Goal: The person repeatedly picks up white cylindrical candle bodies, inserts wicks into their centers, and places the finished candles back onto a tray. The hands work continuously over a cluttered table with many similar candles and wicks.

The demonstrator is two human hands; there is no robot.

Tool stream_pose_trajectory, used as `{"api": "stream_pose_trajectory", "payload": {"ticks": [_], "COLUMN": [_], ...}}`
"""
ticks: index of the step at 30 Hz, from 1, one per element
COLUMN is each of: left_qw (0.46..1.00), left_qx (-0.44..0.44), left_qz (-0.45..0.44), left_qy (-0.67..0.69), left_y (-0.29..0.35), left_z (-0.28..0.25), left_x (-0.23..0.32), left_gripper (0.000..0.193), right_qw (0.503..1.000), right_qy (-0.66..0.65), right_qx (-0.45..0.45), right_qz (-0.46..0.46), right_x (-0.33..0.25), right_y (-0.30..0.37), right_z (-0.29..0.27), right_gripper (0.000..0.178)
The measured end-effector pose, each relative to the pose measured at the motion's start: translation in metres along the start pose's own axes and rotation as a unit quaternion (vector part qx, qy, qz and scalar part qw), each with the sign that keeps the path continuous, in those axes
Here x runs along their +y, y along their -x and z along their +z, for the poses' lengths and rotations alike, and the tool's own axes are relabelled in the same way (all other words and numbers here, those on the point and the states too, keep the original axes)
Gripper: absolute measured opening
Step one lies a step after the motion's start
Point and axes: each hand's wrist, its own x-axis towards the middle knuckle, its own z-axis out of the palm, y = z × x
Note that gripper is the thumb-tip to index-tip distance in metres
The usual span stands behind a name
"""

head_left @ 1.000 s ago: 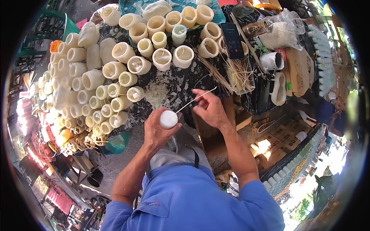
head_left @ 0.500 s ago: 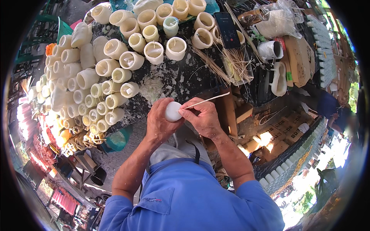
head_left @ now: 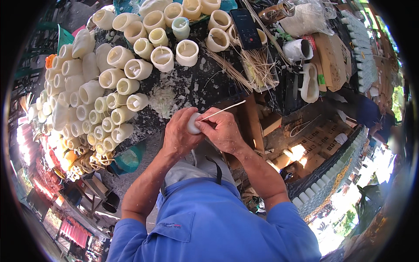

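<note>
My left hand (head_left: 176,133) is wrapped round a small, rounded white wax candle (head_left: 192,125), held in front of my waist near the table edge. With thumb and fingers closed, my right hand (head_left: 223,133) pinches a thin, stiff cream-coloured wick (head_left: 227,107) against the candle. The wick's long free part points up and to the right. The spot where wick and wax meet is hidden under my right thumb and fingers. Just beyond my left hand, crumbled wax shavings (head_left: 166,101) lie on the dark tabletop.
Many hollow cream wax cups (head_left: 187,53) crowd the table's left and far side. A tray of loose wicks (head_left: 261,77), a phone (head_left: 245,28) and a white cup on its side (head_left: 298,50) stand at the far right. Cardboard boxes (head_left: 316,146) sit lower right.
The candle has turned and shows less between my hands. My right thumb has pushed further over it. The whole scene has shifted slightly left in view.
</note>
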Motion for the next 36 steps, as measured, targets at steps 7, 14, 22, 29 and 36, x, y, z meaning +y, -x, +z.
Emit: {"api": "stream_pose_trajectory", "payload": {"ticks": [7,14,22,29,36], "left_qw": [0.665,0.499,0.603,0.638,0.760], "left_qx": [-0.075,-0.167,-0.068,-0.022,-0.092], "left_qz": [-0.403,-0.405,-0.430,-0.443,-0.360], "left_qy": [0.624,0.748,0.668,0.629,0.533], "left_y": [-0.013,-0.005,-0.002,0.001,-0.004], "left_z": [0.019,0.043,0.076,0.081,0.047], "left_x": [-0.032,-0.034,-0.009,-0.010,-0.003], "left_gripper": [0.056,0.063,0.050,0.053,0.048], "right_qw": [0.938,0.979,0.906,0.927,0.966], "right_qy": [-0.197,0.062,0.390,0.313,0.120], "right_qx": [0.204,0.183,0.164,0.204,0.224], "right_qz": [0.199,-0.061,-0.005,-0.033,-0.042], "right_x": [0.037,-0.030,0.000,0.049,0.055], "right_y": [0.037,0.096,0.048,0.052,0.062], "right_z": [-0.040,-0.012,0.006,0.017,0.012], "right_gripper": [0.016,0.016,0.021,0.033,0.042]}}
